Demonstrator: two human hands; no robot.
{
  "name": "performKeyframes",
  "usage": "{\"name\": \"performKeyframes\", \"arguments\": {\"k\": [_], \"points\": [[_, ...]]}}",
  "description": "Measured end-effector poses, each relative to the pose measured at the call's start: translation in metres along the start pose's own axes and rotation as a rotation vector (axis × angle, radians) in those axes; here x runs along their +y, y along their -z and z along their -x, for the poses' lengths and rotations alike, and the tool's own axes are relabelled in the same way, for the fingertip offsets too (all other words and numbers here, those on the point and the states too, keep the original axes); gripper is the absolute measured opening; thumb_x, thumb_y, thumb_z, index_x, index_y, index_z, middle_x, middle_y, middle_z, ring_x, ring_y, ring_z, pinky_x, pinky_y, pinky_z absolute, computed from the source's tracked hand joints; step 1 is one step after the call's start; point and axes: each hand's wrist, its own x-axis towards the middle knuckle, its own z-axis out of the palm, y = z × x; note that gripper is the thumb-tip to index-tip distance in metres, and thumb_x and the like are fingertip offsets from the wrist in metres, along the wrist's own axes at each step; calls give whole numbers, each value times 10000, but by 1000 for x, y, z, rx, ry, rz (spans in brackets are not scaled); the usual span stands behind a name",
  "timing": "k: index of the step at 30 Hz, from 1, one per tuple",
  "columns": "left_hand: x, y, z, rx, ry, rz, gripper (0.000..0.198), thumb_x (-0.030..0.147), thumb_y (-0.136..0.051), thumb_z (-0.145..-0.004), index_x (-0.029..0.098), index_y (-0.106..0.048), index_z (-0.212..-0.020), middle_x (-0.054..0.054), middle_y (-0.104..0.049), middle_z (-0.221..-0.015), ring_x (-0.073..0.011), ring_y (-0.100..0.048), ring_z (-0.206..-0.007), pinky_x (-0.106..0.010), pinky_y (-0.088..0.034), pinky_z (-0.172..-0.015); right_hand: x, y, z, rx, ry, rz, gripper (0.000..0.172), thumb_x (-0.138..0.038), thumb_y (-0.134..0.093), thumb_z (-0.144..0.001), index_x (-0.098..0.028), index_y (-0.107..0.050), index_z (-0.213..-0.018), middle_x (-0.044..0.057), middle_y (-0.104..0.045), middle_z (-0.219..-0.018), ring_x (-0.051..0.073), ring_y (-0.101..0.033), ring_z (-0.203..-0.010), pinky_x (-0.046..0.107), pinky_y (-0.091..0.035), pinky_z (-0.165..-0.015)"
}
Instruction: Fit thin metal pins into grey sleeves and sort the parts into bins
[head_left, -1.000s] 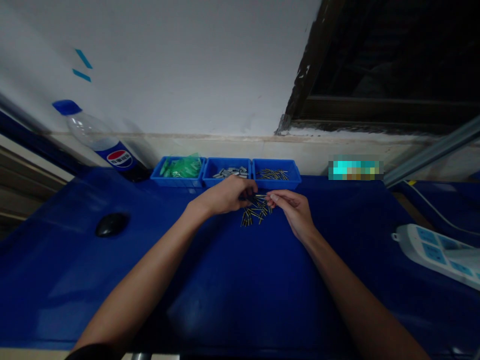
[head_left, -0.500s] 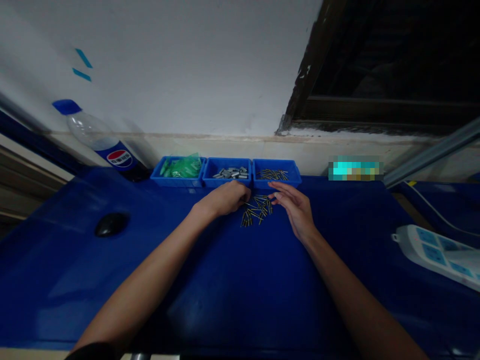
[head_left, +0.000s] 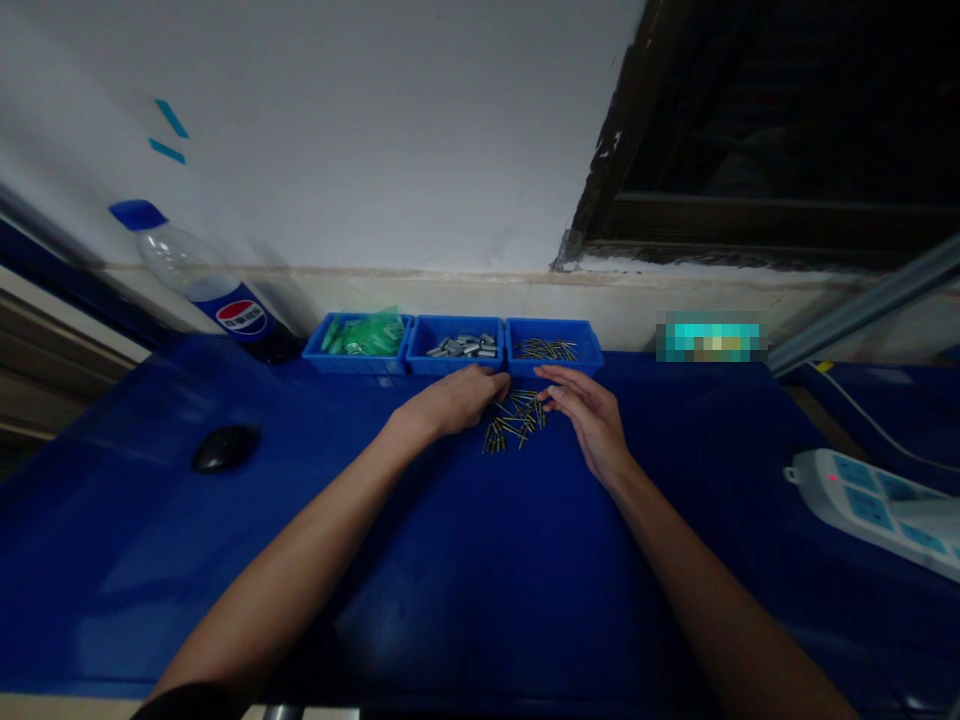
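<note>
Shows brassy yellow with near-black on loose pins (head_left: 517, 428). From there, reads translucent green at ten o'clock on bagged pieces (head_left: 365, 338), silver-grey toward eleven on metal pieces (head_left: 469, 348), plain blue on three bins (head_left: 454, 328). Carries red, white and blue on bottle label (head_left: 238, 312) toward ten; black on mouse (head_left: 223, 450) at nine; white patched with pale blue on power strip (head_left: 838, 495) past three.

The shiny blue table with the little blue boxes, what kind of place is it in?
Most likely an indoor work spot for small parts. Three blue plastic bins stand in a row near the white wall, and thin, gold-and-black metal pins lie in a loose pile on the shiny blue tabletop.
</note>
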Motion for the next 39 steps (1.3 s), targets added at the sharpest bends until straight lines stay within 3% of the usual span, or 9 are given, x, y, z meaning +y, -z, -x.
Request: {"name": "performKeyframes", "arguments": {"k": [4,13,22,26,32,36,39], "points": [[8,12,3,43,-1,21,257,22,-457,-965,158,-639,-1086,-88,-673,-1024,-170,-621,-800,-290,-466,-744,1,0,0,-3,2,4,287,-340,-790,-856,-282,-814,-1136,77,-806,-1230,221,-747,-903,387,-573,-785],[20,25,3,306,-128,201,363,33,-493,-947,165,-662,-1240,-110,-710,-1180,-201,-666,-1027,-359,-539,-949,3,1,0,-28,14,2,273,-334,-792,-872,-287,-813,-1140,66,-819,-1170,203,-747,-873,372,-563,-769],[26,28,3,437,-130,453,172,99,-634,-904,166,-774,-977,-60,-775,-948,-147,-717,-827,-294,-596,-792,6,-1,1,-103,-10,68,274,-393,-834,-846,-252,-801,-1078,66,-844,-986,218,-772,-825,377,-594,-771],[29,28,4,449,-105,545,101,127,-679,-860,155,-776,-869,-54,-760,-890,-132,-711,-777,-264,-598,-745,4,-2,2,-142,-62,-1,268,-400,-853,-836,-244,-807,-1050,68,-846,-954,223,-776,-818,388,-601,-771],[26,24,3,419,-61,609,101,144,-691,-832,144,-776,-888,-56,-777,-899,-143,-731,-787,-283,-608,-779,0,-4,2,-84,-134,-126,266,-348,-911,-752,-235,-834,-981,71,-847,-936,220,-770,-829,394,-593,-819],[19,22,2,336,-28,419,154,120,-699,-818,140,-756,-960,-64,-779,-927,-161,-717,-815,-302,-578,-790,0,-4,1,-22,-94,-93,199,-347,-878,-777,-235,-845,-939,68,-834,-879,219,-752,-800,409,-591,-817],[14,20,3,245,31,214,192,120,-698,-834,138,-749,-1018,-80,-774,-946,-187,-711,-841,-330,-555,-809,0,-2,-1,66,-20,-66,188,-334,-831,-818,-259,-843,-991,72,-839,-987,243,-764,-890,445,-599,-869]]}}
